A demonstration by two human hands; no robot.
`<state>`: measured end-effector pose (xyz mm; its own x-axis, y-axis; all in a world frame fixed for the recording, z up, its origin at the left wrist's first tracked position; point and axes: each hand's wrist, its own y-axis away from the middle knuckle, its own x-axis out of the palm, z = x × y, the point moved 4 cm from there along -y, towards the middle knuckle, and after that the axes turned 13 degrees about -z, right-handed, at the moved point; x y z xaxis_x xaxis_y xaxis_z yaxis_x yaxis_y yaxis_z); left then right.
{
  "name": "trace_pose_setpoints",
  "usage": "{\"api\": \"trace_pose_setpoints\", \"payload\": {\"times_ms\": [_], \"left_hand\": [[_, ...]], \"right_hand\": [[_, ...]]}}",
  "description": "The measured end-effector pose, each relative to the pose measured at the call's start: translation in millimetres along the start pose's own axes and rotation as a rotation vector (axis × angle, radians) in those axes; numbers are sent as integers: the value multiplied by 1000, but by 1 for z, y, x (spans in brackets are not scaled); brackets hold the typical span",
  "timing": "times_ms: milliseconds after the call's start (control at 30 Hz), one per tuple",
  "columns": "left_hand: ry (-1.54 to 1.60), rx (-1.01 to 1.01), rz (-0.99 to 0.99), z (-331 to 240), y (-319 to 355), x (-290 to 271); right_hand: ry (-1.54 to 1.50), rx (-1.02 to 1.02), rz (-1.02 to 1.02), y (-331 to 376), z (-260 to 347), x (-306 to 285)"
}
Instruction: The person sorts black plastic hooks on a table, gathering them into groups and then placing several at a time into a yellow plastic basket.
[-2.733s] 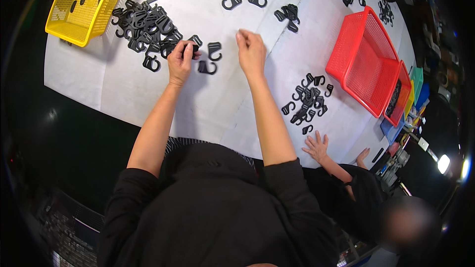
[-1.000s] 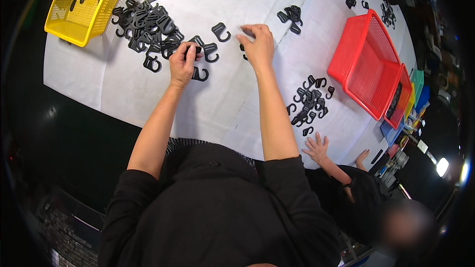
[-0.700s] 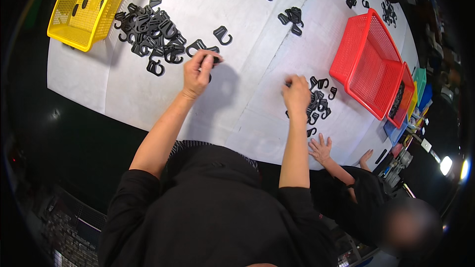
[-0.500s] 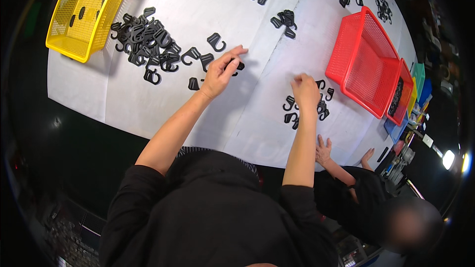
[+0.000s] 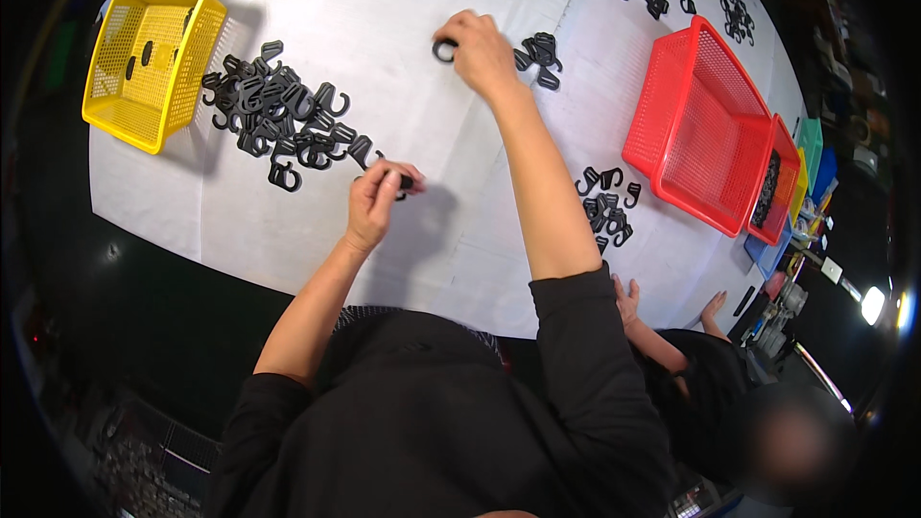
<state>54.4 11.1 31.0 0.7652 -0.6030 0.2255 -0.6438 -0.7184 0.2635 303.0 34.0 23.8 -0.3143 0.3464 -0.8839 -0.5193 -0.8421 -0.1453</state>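
Head view looking down at the white table [image 5: 403, 0]: my left hand [image 5: 376, 203] sits near the middle of the picture, fingers curled together and pinching a small black hook [image 5: 405, 181] at its 1 o'clock, right at the fingertips. My right hand [image 5: 480, 50] is stretched far out toward 12 o'clock, fingers bent down on a single black hook [image 5: 443, 50] that lies at the hand's 9 o'clock, touching the fingertips; whether it is lifted off the table I cannot tell. The big pile of black hooks [image 5: 283, 115] spreads at 10 o'clock from my left hand, its nearest pieces just beside the fingers, and the yellow basket [image 5: 144, 62] stands beyond it at the table's left edge. A small cluster of hooks [image 5: 539, 50] lies just at 3 o'clock of my right hand. Another small heap [image 5: 604, 206] lies at 3 o'clock of my right forearm, beside the red basket [image 5: 700, 125]. At 5 o'clock, another person's hand [image 5: 628, 302] rests at the table edge.
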Motion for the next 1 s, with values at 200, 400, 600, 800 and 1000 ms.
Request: {"api": "trace_pose_setpoints", "payload": {"times_ms": [200, 400, 600, 800, 1000], "left_hand": [[-231, 4, -3, 18, 4, -8], [-387, 213, -130, 9, -23, -30], [-487, 203, -127, 16, -21, -33], [-498, 214, -132, 21, -23, -37], [-531, 235, -133, 23, -23, -38]], "right_hand": [[-25, 290, -359, 28, -44, -49], [253, 545, -251, 26, -77, -67], [95, 606, -300, 54, -94, -69], [-93, 368, -266, 52, -49, -58], [198, -60, -109, 51, -30, -42]]}}
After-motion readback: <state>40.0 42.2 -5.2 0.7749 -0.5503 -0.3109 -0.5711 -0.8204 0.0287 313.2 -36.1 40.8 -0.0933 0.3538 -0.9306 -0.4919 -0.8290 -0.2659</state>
